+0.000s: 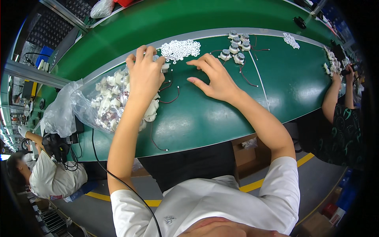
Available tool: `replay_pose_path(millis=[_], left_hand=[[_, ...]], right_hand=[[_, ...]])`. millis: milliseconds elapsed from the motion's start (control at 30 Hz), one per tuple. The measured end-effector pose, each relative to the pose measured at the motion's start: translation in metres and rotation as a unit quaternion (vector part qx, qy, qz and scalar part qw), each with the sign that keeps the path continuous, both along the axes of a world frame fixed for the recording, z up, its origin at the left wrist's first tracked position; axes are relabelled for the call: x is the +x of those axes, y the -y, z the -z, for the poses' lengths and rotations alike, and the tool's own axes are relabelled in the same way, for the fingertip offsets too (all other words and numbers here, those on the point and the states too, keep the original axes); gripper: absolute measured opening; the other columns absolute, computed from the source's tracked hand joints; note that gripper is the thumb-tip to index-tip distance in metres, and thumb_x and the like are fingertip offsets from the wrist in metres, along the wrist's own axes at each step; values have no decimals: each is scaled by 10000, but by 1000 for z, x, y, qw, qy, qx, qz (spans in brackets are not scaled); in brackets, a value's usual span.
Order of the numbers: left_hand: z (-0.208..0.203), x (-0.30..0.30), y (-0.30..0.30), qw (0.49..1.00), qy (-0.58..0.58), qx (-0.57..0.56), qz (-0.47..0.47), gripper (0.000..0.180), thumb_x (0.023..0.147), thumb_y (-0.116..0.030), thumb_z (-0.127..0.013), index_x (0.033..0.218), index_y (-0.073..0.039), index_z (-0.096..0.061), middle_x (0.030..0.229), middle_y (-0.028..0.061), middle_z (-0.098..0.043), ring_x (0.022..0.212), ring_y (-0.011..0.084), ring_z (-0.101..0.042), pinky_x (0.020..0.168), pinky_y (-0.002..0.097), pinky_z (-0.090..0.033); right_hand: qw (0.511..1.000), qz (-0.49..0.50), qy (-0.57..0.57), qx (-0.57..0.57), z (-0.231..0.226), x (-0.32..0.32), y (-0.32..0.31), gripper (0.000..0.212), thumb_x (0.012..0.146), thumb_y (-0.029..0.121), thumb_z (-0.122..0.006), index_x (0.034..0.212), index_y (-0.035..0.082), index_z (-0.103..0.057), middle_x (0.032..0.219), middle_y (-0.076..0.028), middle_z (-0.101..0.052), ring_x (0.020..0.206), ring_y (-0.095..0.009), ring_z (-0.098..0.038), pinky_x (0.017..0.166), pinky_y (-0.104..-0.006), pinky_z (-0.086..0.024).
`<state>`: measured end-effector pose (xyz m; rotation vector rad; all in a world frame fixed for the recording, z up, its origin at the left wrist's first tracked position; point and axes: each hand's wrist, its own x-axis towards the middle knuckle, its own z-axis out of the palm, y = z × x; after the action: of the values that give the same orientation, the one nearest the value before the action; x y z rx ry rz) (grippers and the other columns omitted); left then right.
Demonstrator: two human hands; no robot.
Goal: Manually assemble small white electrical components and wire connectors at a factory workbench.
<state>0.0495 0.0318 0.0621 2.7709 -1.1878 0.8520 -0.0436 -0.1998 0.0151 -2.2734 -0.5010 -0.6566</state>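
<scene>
My left hand is curled, with its thumb and fingertips at a small grey-topped motor with a white base. The fingers hide part of the motor. Thin dark red wires with small plugs lie on the bench just right of this hand. My right hand hovers over the green bench, its thumb and fingers apart and nothing between them. Beyond and between both hands lies a heap of small white rings. Under my left forearm, a clear plastic bag spills white plastic parts with wires.
Several grey-topped motors stand in a group at the far right of my right hand, their wires trailing. More white rings lie farther right. Co-workers sit at both sides, one with hands at white parts. A black cable crosses my left arm.
</scene>
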Motion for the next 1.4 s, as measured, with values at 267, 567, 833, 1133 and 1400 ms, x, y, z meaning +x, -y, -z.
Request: replay_pose_path(millis=[267, 567, 833, 1133, 1400], left_hand=[[-27, -50, 21, 968, -14, -211, 136, 366, 632, -140, -847, 945, -110, -658, 1041, 6, -698, 1068, 252, -651, 956, 459, -416], [15, -52, 67, 892, -285, -325, 131, 671, 808, -128, -846, 1400, -63, -537, 1233, 103, -744, 1012, 316, -690, 977, 437, -520], [56, -33, 76, 945, -211, -228, 100, 651, 843, -60, -742, 1447, -72, -500, 1322, 117, -722, 1187, 341, -614, 1003, 471, -493], [59, -32, 76, 930, -249, -243, 119, 643, 850, -48, -744, 1455, -88, -530, 1232, 102, -763, 1205, 329, -597, 1006, 472, -498], [60, -34, 72, 891, -287, -334, 113, 611, 865, 5, -767, 1435, -121, -584, 1060, 70, -800, 1095, 294, -660, 963, 425, -533]], right_hand=[[953, -84, -9, 292, -3, -8, -17, 516, 945, 179, -812, 1364, 15, -561, 1256, -146, -639, 1083, -209, -665, 926, -364, -550], [882, 0, -151, 447, -7, 0, 11, 327, 1097, 266, -643, 1326, 77, -507, 889, -17, -608, 696, -42, -515, 598, -219, -430], [914, 2, -231, 333, -17, 6, 44, 451, 1122, 465, -552, 1122, 43, -708, 698, 36, -506, 618, -36, -434, 557, -230, -362], [922, 55, -242, 298, -2, 9, 38, 329, 1095, 292, -639, 1307, 40, -637, 824, 0, -641, 709, -51, -535, 611, -241, -427], [928, 72, -285, 227, 1, 10, 41, 355, 1025, 249, -721, 1228, -30, -642, 738, -22, -665, 668, -84, -579, 617, -267, -468]])
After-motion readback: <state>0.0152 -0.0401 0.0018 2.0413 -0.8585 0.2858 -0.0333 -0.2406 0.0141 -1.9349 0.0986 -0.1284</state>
